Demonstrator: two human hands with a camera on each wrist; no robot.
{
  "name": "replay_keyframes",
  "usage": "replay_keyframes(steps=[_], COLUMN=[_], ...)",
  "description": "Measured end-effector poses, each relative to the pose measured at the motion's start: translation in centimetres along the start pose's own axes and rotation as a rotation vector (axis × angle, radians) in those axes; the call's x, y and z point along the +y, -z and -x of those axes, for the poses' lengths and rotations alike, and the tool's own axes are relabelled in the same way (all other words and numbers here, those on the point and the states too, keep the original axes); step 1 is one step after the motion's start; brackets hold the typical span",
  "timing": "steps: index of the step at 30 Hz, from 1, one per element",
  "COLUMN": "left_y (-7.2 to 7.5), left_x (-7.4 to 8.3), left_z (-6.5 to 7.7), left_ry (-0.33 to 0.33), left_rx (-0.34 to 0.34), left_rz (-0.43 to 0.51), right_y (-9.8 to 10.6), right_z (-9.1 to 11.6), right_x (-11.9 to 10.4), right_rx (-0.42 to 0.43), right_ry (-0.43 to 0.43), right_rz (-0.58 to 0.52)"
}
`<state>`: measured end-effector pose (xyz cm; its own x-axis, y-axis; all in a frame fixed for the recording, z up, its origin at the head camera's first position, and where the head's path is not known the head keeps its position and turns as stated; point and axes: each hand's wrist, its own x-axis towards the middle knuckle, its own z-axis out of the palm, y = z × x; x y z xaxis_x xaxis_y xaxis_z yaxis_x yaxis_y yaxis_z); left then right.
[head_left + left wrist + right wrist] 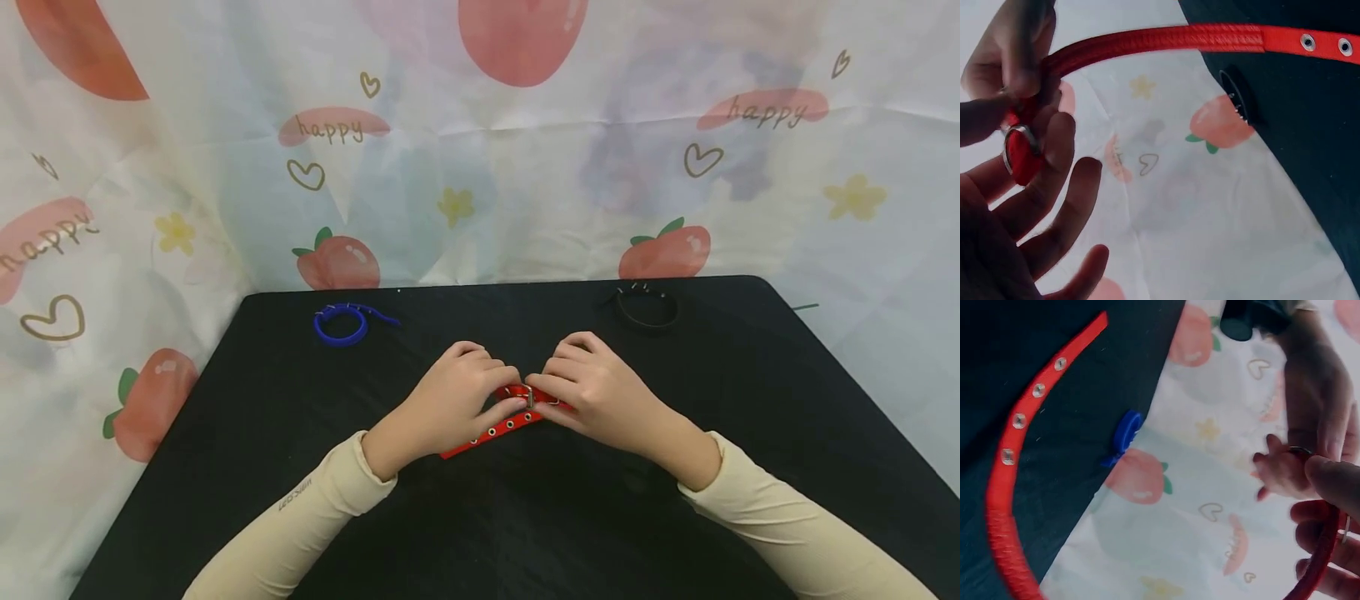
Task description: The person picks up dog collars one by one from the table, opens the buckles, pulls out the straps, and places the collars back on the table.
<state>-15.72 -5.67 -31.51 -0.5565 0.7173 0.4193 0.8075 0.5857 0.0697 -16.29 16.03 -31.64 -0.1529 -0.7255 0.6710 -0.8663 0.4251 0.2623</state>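
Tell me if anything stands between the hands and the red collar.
Nothing visible does. The left hand and right hand both grip the red collar near its buckle. The blue collar and black collar lie farther back on the table, apart from it.

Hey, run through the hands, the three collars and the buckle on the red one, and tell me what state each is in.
Red collar: unfastened, holed end free
Buckle: between the hands, holed end not through it
Left hand: pinching the red collar
Right hand: pinching the red collar
Blue collar: looped, tail sticking out
Black collar: looped; fastening unclear
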Motion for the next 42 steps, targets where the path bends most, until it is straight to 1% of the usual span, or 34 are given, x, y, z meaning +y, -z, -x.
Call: replay_keyframes(steps=[3, 7, 9, 12, 14, 17, 19, 21, 24, 27, 31, 33, 38, 42], left_y=[-0.3, -1.0, -1.3, -1.7, -2.0, -2.6, -2.9, -3.0, -3.0, -2.9, -2.6, -2.5, -2.3, -2.2], left_x=[-0.1, -0.3, -0.5, -0.8, -0.9, -1.1, -1.3, -1.5, -2.2, -3.4, -5.4, -6.3, -8.1, -9.6], left_z=[0.0, 0.2, 0.3, 0.4, 0.4, 0.3, 0.3, 0.3, 0.4, 0.9, 1.8, 2.3, 3.2, 3.6], left_ry=[-0.023, -0.054, -0.07, -0.095, -0.116, -0.142, -0.144, -0.136, -0.114, -0.102, -0.106, -0.115, -0.149, -0.161], left_rx=[0.036, 0.118, 0.16, 0.201, 0.214, 0.219, 0.221, 0.226, 0.23, 0.229, 0.237, 0.254, 0.296, 0.276], left_rz=[-0.084, -0.201, -0.271, -0.399, -0.475, -0.548, -0.582, -0.612, -0.637, -0.618, -0.582, -0.576, -0.584, -0.578], right_y=[-0.5, -1.1, -1.3, -1.7, -2.0, -2.3, -2.6, -2.8, -3.0, -3.1, -3.3, -3.3, -3.1, -2.9], right_z=[0.1, 0.4, 0.5, 0.7, 0.8, 0.9, 0.9, 0.9, 1.3, 2.3, 4.0, 4.7, 6.2, 7.0], right_x=[0.0, 0.1, 0.2, 0.6, 0.8, 1.0, 1.0, 1.1, 1.7, 2.9, 4.8, 5.6, 7.4, 8.7], right_rx=[0.006, 0.016, 0.026, 0.041, 0.047, 0.044, 0.044, 0.037, 0.001, -0.053, -0.106, -0.133, -0.185, -0.208], right_ry=[0.042, 0.113, 0.138, 0.15, 0.145, 0.136, 0.133, 0.138, 0.137, 0.147, 0.198, 0.222, 0.24, 0.248], right_rz=[0.101, 0.225, 0.259, 0.28, 0.278, 0.287, 0.299, 0.338, 0.389, 0.408, 0.386, 0.373, 0.3, 0.256])
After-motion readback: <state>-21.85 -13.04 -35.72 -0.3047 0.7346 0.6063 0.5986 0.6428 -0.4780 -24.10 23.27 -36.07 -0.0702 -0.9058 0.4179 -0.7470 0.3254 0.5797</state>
